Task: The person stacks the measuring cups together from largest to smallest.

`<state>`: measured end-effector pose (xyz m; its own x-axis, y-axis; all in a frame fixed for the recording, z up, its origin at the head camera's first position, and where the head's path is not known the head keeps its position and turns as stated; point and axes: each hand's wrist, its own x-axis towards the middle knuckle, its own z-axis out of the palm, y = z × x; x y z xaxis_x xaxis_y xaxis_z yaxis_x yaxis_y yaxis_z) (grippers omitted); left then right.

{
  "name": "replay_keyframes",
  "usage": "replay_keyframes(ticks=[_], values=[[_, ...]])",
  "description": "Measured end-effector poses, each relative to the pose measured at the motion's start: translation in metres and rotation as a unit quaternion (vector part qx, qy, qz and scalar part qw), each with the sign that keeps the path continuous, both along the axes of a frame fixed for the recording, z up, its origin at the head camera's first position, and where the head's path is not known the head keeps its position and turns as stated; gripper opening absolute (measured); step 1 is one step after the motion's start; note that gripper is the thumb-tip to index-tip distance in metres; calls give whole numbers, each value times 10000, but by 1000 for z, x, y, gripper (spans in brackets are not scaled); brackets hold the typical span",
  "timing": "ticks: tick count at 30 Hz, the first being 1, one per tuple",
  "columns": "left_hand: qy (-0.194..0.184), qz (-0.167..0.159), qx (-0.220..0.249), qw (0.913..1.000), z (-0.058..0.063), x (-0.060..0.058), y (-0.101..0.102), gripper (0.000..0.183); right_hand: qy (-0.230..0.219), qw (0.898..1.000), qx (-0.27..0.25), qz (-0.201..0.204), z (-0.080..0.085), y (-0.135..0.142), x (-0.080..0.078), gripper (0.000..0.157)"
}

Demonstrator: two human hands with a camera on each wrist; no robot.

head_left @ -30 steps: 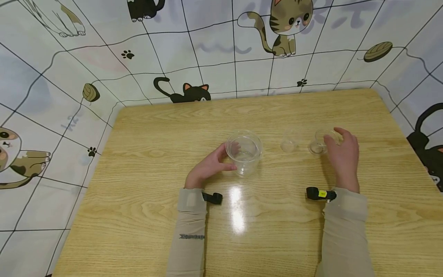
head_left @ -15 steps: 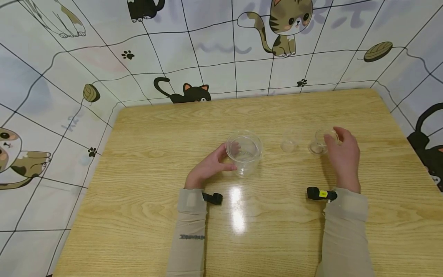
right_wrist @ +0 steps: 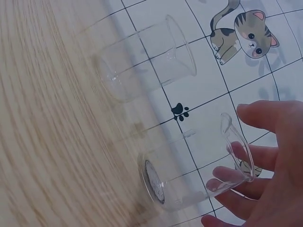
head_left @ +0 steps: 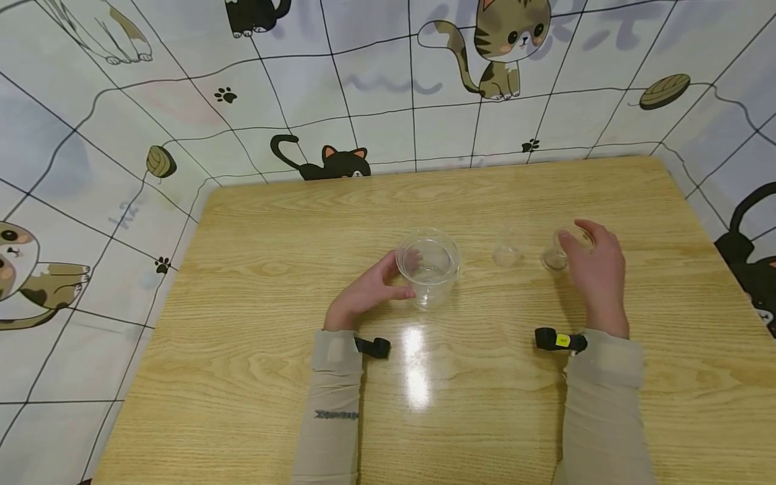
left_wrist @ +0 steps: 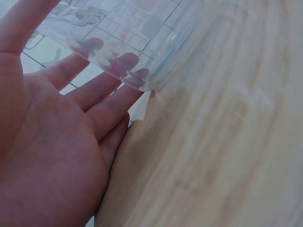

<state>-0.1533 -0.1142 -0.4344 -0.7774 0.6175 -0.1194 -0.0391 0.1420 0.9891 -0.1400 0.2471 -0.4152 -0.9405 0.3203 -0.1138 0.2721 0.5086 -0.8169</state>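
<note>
My left hand (head_left: 372,286) holds a large clear beaker (head_left: 435,279) standing at the middle of the table, thumb on its near side and fingers behind. Through its wall in the left wrist view, the fingertips (left_wrist: 125,61) show close to the base. At the right, my right hand (head_left: 599,266) reaches round the top of a small clear beaker (head_left: 553,259). The right wrist view has its fingers (right_wrist: 222,175) along the glass and the thumb right by the spouted rim. A grainy whitish layer (right_wrist: 155,182) covers this beaker's bottom. Another small clear beaker (right_wrist: 147,61) stands upright beside it.
All three vessels stand on a wooden table (head_left: 273,222). Cat-patterned tiled walls (head_left: 388,114) rise behind it and at both sides. A bright light reflection (head_left: 415,370) lies on the tabletop between the forearms.
My right hand has shifted slightly left over the small beaker's rim. The left hand and all the beakers stay where they were.
</note>
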Motion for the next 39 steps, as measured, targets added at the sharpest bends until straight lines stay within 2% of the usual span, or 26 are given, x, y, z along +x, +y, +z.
replay_keyframes(ticks=[9, 24, 27, 33, 36, 39], values=[[0, -4, -12, 10000, 0, 1, 0, 79, -64, 9999, -120, 104, -1, -5, -1, 71], [5, -12, 24, 10000, 1, 1, 0, 78, -141, 9992, 131, 341, -2, -16, -5, 82], [-9, 10, 70, 10000, -4, 0, 0, 77, -12, 9993, 154, 354, -3, -17, -6, 81], [82, 55, -18, 9999, -23, -7, -2, 77, 108, 9992, -4, 386, -4, -16, -7, 83], [90, 56, -45, 9999, -23, -7, -2, 77, 44, 9994, -191, 296, -4, -15, -6, 88], [20, 59, -21, 10000, -16, -6, -2, 78, 6, 9993, -348, 158, -4, -12, -6, 94]])
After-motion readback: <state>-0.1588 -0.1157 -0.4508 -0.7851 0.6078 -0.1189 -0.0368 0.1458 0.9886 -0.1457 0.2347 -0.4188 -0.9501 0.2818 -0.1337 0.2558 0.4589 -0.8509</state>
